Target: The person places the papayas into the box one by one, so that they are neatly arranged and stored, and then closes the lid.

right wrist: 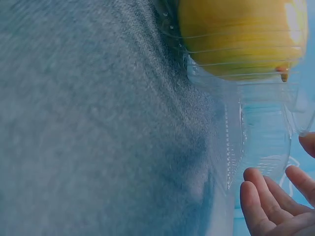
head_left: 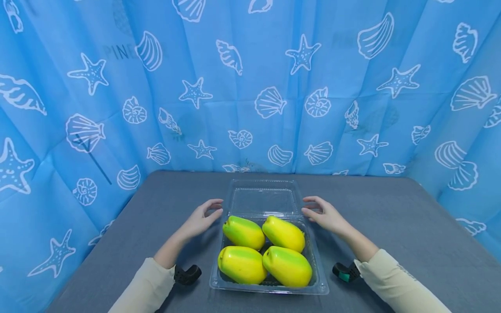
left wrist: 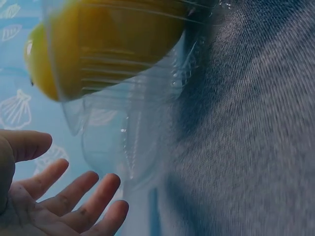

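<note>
A clear plastic clamshell box (head_left: 270, 290) stands on the grey cloth, its lid (head_left: 264, 202) folded back flat behind it. Several plump yellow-green fruits that look like papayas (head_left: 287, 267) lie in the base in two rows. My left hand (head_left: 201, 218) is held beside the lid's left edge, fingers loosely bent and holding nothing. On the opposite side, my right hand (head_left: 326, 215) is close to the lid's right edge, also holding nothing. Both wrist views show spread, relaxed fingers near the clear lid (left wrist: 106, 142); whether any fingertip touches it I cannot tell.
Grey cloth (head_left: 164, 204) covers the table. Behind it hangs a blue curtain (head_left: 250, 113) printed with white shells and starfish. A black band part (head_left: 188, 274) shows at the left wrist, and a black-and-green one (head_left: 345, 273) at the right.
</note>
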`<state>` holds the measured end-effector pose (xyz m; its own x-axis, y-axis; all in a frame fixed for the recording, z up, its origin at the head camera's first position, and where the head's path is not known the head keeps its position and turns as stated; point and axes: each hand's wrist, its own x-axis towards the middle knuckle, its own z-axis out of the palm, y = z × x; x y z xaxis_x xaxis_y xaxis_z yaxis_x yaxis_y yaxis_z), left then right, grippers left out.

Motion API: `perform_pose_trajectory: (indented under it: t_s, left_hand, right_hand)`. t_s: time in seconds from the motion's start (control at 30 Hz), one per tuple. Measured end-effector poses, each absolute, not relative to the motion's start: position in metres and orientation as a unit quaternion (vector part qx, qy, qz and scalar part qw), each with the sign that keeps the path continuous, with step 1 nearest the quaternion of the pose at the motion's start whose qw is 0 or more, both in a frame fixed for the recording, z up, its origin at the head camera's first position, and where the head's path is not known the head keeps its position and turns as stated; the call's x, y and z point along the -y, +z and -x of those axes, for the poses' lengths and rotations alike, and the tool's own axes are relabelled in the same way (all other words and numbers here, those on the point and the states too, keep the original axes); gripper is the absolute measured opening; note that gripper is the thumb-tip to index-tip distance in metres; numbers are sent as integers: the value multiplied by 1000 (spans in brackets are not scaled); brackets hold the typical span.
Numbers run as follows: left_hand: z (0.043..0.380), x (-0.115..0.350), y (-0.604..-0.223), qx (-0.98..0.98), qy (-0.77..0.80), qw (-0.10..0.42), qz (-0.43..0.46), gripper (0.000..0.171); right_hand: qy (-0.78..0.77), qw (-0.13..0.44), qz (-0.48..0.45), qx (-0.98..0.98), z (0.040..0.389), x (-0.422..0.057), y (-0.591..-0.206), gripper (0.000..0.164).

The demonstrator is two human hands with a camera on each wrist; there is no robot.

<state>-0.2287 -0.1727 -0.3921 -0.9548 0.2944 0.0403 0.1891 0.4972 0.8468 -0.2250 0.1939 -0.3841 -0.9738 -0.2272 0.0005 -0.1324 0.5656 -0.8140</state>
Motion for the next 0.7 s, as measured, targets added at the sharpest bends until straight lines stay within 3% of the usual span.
perform_pose_trajectory:
  t_s: [0.7]
  left_hand:
    - [235, 159, -402, -871, 477, 42, -112, 40]
  right_hand:
    - [-488, 46, 75, -868, 233, -187, -389, 43]
